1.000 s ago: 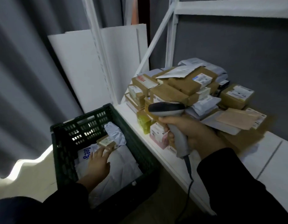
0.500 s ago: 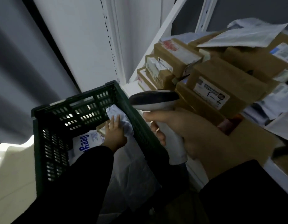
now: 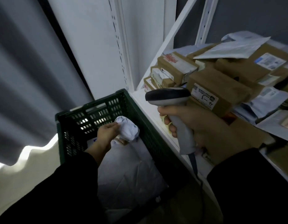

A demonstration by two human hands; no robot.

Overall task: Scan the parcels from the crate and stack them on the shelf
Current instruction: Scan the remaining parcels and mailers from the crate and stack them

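Shifts left hand off the flat mailer to pinch the seemingly soft, light white poly parcel by its crumpled edge; keeps right hand clamped on scanner.

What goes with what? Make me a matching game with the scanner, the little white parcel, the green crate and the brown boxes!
Things:
1. scanner
2. small white parcel
3. crate
4. cardboard boxes

Places or states:
A. stacked on the shelf
B. gripped by the right hand
C. dark green, with parcels inside
D. held by the left hand over the crate

Pairs: 1-B, 2-D, 3-C, 4-A
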